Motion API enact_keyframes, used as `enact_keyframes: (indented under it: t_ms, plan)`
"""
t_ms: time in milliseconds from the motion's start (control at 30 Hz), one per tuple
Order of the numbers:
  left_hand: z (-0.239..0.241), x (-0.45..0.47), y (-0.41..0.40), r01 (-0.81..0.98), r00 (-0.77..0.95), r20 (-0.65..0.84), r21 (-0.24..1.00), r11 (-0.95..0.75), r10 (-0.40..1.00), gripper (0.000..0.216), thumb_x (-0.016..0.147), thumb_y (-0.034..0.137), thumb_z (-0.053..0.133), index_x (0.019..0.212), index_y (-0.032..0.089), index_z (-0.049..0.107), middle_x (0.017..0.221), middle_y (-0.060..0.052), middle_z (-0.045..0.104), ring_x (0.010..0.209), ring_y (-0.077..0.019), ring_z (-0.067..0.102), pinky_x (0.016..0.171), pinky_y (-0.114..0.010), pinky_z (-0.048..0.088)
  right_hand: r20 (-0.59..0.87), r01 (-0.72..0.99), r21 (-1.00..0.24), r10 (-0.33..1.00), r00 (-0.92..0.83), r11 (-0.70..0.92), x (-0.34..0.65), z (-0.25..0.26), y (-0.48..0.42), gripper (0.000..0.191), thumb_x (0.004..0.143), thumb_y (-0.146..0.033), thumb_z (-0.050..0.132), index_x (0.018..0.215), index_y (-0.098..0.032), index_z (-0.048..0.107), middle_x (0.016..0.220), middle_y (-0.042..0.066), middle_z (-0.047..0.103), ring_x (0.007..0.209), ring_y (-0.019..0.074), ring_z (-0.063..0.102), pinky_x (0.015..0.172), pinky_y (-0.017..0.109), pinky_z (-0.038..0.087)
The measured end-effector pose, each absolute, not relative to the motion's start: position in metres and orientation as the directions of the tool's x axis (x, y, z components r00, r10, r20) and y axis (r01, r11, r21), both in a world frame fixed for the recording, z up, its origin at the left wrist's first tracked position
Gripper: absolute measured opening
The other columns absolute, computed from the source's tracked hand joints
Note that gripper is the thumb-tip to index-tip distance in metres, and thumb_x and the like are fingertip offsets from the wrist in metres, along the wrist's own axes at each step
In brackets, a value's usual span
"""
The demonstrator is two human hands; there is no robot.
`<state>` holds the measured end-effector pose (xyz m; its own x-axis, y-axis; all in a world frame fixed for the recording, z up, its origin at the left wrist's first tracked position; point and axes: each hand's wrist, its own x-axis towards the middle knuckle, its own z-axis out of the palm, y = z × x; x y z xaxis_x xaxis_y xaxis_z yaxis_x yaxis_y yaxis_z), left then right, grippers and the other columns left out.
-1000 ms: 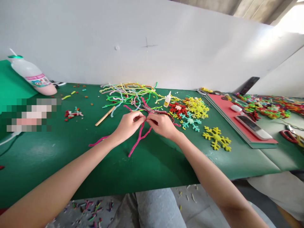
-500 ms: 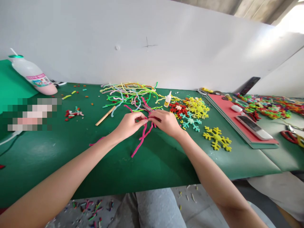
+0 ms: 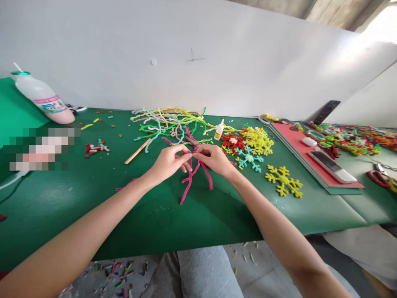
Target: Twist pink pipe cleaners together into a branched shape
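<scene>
Over the middle of the green table, my left hand (image 3: 170, 160) pinches the centre of some magenta pipe cleaners (image 3: 186, 188) between thumb and forefinger, its other fingers a little apart. Right beside it, my right hand (image 3: 214, 159) is closed on the same pipe cleaners, thumb against forefinger. Their fuzzy ends hang down below and stick out past the right hand. The exact crossing point is hidden by my fingertips. Just behind the hands lies a slim grey tool (image 3: 193, 142), partly covered and too unclear to name.
Loose coloured pipe cleaners (image 3: 167, 118) lie behind, near a wooden stick (image 3: 137, 151) and a glue bottle (image 3: 218, 130). To the right are a yellow snowflake (image 3: 283, 181), a turquoise snowflake (image 3: 249, 158), a phone (image 3: 331, 166) on a red folder (image 3: 291, 138), and scissors (image 3: 380, 179). A drink bottle (image 3: 46, 101) stands left.
The hanging magenta ends have swung to the right and spread, with one now dangling below my right hand. My left hand's lower fingers have loosened a little; both hands stay in place.
</scene>
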<state>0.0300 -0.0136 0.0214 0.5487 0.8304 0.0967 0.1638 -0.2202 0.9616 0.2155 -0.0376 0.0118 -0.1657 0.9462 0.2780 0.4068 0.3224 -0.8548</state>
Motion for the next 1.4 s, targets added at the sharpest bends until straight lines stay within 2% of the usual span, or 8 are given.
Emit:
enact_keyframes:
  t_ms: [100,200,300,533,667,767,1000,1400]
  plan:
    - [0.024,0.030,-0.014,0.145,0.544,0.080,0.971,-0.188,0.835,0.030,0.081,0.046,0.066,0.081,0.018,0.057,0.068,-0.001,0.061,0.062,-0.0214,0.071,0.052,-0.028,0.055,0.093,0.150,-0.981,0.976,-0.198,0.124,0.214,0.013,-0.039,0.028,0.080,-0.042,0.066,0.069,-0.017,0.058,0.051,-0.005,0.049,0.047,0.0083,0.040,0.048,0.024,0.029]
    - [0.026,0.031,-0.015,0.122,0.549,0.055,0.982,-0.146,0.834,0.030,0.081,0.047,0.066,0.080,0.018,0.057,0.068,-0.002,0.065,0.063,-0.0210,0.071,0.054,-0.029,0.055,0.003,-0.034,-0.999,0.966,-0.259,-0.007,0.215,0.014,-0.040,0.028,0.077,-0.042,0.070,0.073,-0.016,0.059,0.055,-0.003,0.058,0.050,0.0081,0.048,0.050,0.022,0.035]
    - [0.027,0.031,-0.016,0.093,0.550,0.042,0.989,-0.111,0.834,0.029,0.080,0.046,0.067,0.080,0.018,0.057,0.068,-0.002,0.066,0.064,-0.0198,0.069,0.057,-0.030,0.056,-0.031,-0.127,-0.989,0.943,-0.330,-0.076,0.217,0.014,-0.040,0.027,0.076,-0.038,0.072,0.081,-0.016,0.059,0.064,0.000,0.067,0.055,0.0089,0.054,0.055,0.022,0.041]
    - [0.029,0.031,-0.017,0.063,0.555,0.032,0.995,-0.080,0.831,0.025,0.080,0.040,0.067,0.078,0.018,0.056,0.070,-0.002,0.067,0.065,-0.0186,0.068,0.061,-0.030,0.054,-0.028,-0.133,-0.988,0.932,-0.363,-0.081,0.216,0.014,-0.040,0.029,0.075,-0.037,0.074,0.084,-0.016,0.057,0.066,0.002,0.070,0.057,0.0091,0.054,0.056,0.022,0.041]
    - [0.033,0.033,-0.020,0.030,0.542,-0.026,0.999,0.012,0.840,0.025,0.079,0.036,0.068,0.073,0.018,0.053,0.068,-0.001,0.065,0.063,-0.0171,0.067,0.061,-0.029,0.053,-0.003,-0.137,-0.990,0.962,-0.272,-0.042,0.212,0.015,-0.041,0.031,0.069,-0.037,0.079,0.077,-0.015,0.058,0.063,-0.002,0.062,0.052,0.0063,0.048,0.048,0.020,0.031]
    - [0.035,0.034,-0.021,-0.016,0.542,-0.047,0.998,0.066,0.839,0.023,0.078,0.033,0.069,0.073,0.017,0.053,0.068,0.001,0.064,0.064,-0.0157,0.067,0.064,-0.029,0.054,0.012,-0.150,-0.988,0.975,-0.222,-0.022,0.212,0.015,-0.041,0.034,0.064,-0.037,0.082,0.071,-0.015,0.058,0.060,-0.005,0.056,0.051,0.0058,0.046,0.046,0.020,0.029]
    - [0.036,0.033,-0.022,-0.052,0.565,-0.036,0.995,0.079,0.824,0.021,0.081,0.030,0.068,0.073,0.017,0.052,0.068,0.001,0.065,0.062,-0.0139,0.066,0.062,-0.026,0.052,0.025,-0.135,-0.991,0.945,-0.327,-0.021,0.219,0.015,-0.037,0.027,0.067,-0.033,0.081,0.080,-0.015,0.065,0.065,-0.001,0.062,0.054,0.0077,0.050,0.046,0.021,0.031]
    - [0.032,0.032,-0.018,-0.105,0.613,-0.050,0.984,0.144,0.789,0.019,0.083,0.029,0.067,0.075,0.016,0.055,0.066,-0.002,0.067,0.065,-0.0160,0.069,0.063,-0.027,0.052,0.216,-0.084,-0.976,0.956,-0.199,0.203,0.210,0.010,-0.040,0.029,0.073,-0.038,0.078,0.079,-0.016,0.059,0.064,-0.004,0.057,0.050,0.0076,0.048,0.045,0.022,0.034]
